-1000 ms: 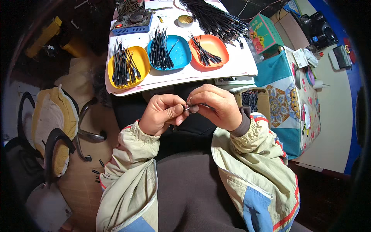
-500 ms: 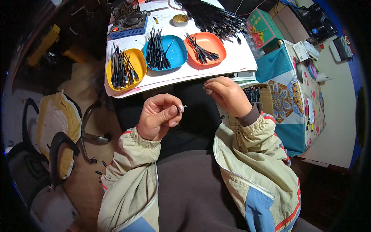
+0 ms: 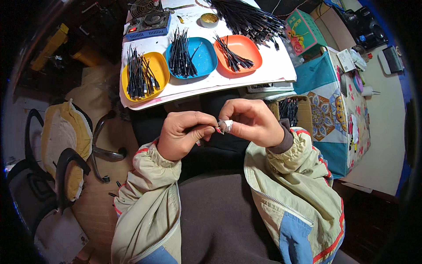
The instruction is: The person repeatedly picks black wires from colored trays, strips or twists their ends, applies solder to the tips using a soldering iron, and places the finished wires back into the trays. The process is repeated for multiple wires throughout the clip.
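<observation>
In front of my lap, my left hand (image 3: 182, 134) is closed in a pinch on the end of a thin cable (image 3: 218, 130). Small red and pale wires show at its tip, while the rest of the cable is hidden by the fingers and the dark clothing behind. From the other side my right hand (image 3: 252, 123) meets it, thumb and fingers pinched at those wires. Something white, like a wrap, covers one of its fingertips (image 3: 226, 126). The two hands almost touch at the fingertips.
On the white-covered table (image 3: 193, 90) stand yellow (image 3: 160, 90), blue (image 3: 206, 66) and orange (image 3: 252, 48) trays holding short black cables. Behind them are a blue-based burner (image 3: 151, 31), a small tin (image 3: 209, 20) and a large cable bundle (image 3: 250, 22). An office chair (image 3: 72, 149) stands left.
My right hand has come in leftward and down to the left hand's fingertips, where it now pinches at the wires. The left hand has turned slightly and moved a little right.
</observation>
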Action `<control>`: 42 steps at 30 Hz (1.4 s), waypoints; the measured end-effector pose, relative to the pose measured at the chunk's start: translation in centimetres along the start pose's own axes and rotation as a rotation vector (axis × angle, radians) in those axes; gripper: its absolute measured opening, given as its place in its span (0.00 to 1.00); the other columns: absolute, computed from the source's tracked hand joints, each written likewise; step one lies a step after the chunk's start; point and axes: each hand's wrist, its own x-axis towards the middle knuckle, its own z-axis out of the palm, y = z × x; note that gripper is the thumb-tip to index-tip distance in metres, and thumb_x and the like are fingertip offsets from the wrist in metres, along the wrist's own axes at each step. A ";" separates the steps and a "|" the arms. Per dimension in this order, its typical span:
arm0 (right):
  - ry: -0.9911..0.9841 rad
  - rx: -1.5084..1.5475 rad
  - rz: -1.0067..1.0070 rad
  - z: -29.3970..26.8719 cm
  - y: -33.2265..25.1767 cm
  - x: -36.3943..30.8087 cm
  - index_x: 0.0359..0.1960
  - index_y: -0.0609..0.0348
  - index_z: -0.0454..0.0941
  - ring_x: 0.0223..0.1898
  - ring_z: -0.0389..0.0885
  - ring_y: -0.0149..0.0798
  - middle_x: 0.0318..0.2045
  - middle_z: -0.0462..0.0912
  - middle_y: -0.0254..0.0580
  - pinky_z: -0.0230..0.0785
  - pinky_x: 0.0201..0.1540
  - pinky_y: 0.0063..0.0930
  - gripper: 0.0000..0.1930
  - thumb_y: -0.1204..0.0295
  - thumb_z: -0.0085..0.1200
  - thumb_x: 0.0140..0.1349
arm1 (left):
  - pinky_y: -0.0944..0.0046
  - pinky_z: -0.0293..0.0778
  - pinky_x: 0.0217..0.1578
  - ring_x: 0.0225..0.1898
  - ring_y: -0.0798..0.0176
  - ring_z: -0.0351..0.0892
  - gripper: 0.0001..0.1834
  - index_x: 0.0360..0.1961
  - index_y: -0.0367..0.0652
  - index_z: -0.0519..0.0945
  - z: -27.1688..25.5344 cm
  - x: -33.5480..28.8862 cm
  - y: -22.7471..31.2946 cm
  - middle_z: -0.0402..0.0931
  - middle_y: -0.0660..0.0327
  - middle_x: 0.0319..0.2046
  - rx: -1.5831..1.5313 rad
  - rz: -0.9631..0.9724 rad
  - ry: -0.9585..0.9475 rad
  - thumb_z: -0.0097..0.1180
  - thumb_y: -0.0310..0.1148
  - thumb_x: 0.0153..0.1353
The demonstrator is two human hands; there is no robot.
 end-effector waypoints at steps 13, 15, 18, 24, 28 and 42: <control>0.173 -0.697 -0.407 0.7 -0.6 -0.5 0.42 0.62 0.76 0.34 0.79 0.38 0.34 0.78 0.42 0.72 0.33 0.26 0.17 0.81 0.65 0.49 | 0.76 0.67 0.26 0.25 0.77 0.72 0.04 0.38 0.36 0.80 0.2 -0.8 -0.6 0.76 0.66 0.24 -0.331 -0.138 0.035 0.56 0.24 0.64; 0.135 -0.757 -0.503 0.9 -0.8 -0.4 0.40 0.61 0.76 0.34 0.79 0.42 0.36 0.77 0.41 0.73 0.37 0.30 0.15 0.82 0.63 0.49 | 0.76 0.67 0.25 0.25 0.77 0.72 0.04 0.38 0.36 0.80 0.2 -0.7 -0.6 0.76 0.66 0.24 -0.348 -0.146 0.008 0.56 0.25 0.64; 0.133 -0.766 -0.415 1.2 -0.6 -0.4 0.37 0.62 0.75 0.34 0.78 0.38 0.34 0.77 0.41 0.72 0.37 0.29 0.11 0.80 0.61 0.53 | 0.76 0.68 0.25 0.25 0.76 0.72 0.04 0.37 0.35 0.80 0.4 -0.8 -0.4 0.76 0.66 0.24 -0.350 -0.173 0.035 0.57 0.24 0.63; 0.016 0.773 0.485 1.1 0.9 -0.4 0.37 0.62 0.75 0.29 0.68 0.23 0.28 0.73 0.29 0.63 0.33 0.17 0.08 0.70 0.53 0.67 | 0.75 0.68 0.25 0.24 0.76 0.73 0.04 0.36 0.33 0.81 0.5 -0.7 -0.7 0.78 0.65 0.25 0.081 -0.030 0.060 0.56 0.22 0.62; 0.075 0.511 0.293 1.4 1.1 -0.3 0.40 0.62 0.74 0.31 0.70 0.24 0.29 0.74 0.32 0.64 0.34 0.18 0.08 0.70 0.54 0.66 | 0.77 0.62 0.21 0.22 0.76 0.70 0.05 0.37 0.35 0.80 0.5 -0.5 -1.7 0.77 0.64 0.24 -0.368 -0.170 0.071 0.56 0.25 0.63; 0.100 0.821 0.326 2.1 2.4 -0.5 0.41 0.62 0.74 0.31 0.68 0.25 0.30 0.73 0.31 0.63 0.35 0.18 0.09 0.68 0.53 0.67 | 0.73 0.71 0.26 0.25 0.73 0.75 0.04 0.37 0.35 0.80 1.4 -1.0 -1.6 0.77 0.63 0.25 0.228 0.129 0.218 0.56 0.25 0.63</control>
